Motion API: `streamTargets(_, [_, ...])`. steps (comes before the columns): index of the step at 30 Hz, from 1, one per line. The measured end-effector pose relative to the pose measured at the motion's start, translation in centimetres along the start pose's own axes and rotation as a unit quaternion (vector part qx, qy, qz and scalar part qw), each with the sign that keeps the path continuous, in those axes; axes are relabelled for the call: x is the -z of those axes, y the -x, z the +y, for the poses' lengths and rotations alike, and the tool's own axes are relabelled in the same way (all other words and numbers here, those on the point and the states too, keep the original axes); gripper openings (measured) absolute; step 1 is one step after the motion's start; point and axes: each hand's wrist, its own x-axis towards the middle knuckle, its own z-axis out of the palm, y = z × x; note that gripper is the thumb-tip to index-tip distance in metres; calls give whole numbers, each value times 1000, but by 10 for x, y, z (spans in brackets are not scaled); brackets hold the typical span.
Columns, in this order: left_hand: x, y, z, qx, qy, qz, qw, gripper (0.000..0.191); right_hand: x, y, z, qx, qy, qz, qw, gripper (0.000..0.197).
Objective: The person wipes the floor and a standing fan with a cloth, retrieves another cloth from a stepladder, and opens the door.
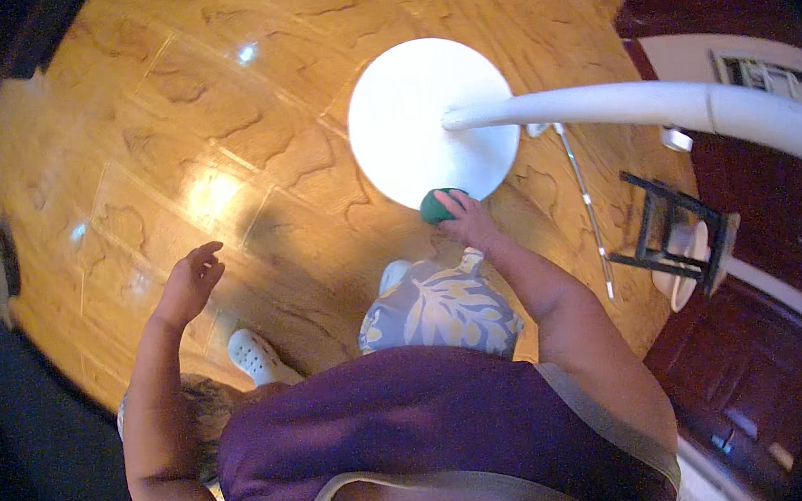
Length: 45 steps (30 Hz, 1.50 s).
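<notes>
A round white base (396, 115) stands on the wood-patterned floor before me, with a thick white pole (595, 101) running from it towards the upper right. My right hand (468, 222) is closed over a bunched green cloth or sponge (434, 208) at the base's near edge. Whether the green piece presses on the rim or sits just in front of it, I cannot tell. Away to the left, my left hand (196, 277) hangs above the floor, fingers loosely bent and apart, holding nothing.
Right of the base, a thin segmented metal stick (586, 198) lies near a small dark stool (675, 234). Dark red wooden panels (741, 378) line the right side. A white perforated clog (256, 355) is on my left foot. A black surface (52, 438) occupies the lower left.
</notes>
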Motion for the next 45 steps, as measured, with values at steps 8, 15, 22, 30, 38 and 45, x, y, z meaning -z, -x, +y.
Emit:
streamTargets(8, [5,-35,-9,-55,44,-44,997,37,124,44,8,-359,-639,466,495,40])
streamTargets(15, [12,-58,15,-100,64,-22,993,36,274,16,-59,-70,-691,531,485,42])
streamTargets(22, [14,-43,10,-86,88,-21,992,34,289,17,-65,-19,-610,448,653,50])
streamTargets(30, [19,-39,-5,-55,54,-19,997,31,267,15,-48,17,-763,456,457,42])
streamTargets(38, [9,-40,-12,-4,75,-49,996,32,264,-4,-46,-102,-436,541,712,59])
streamTargets(45, [1,-34,-35,-11,70,-29,997,35,202,-70,-55,-47,-321,714,621,55])
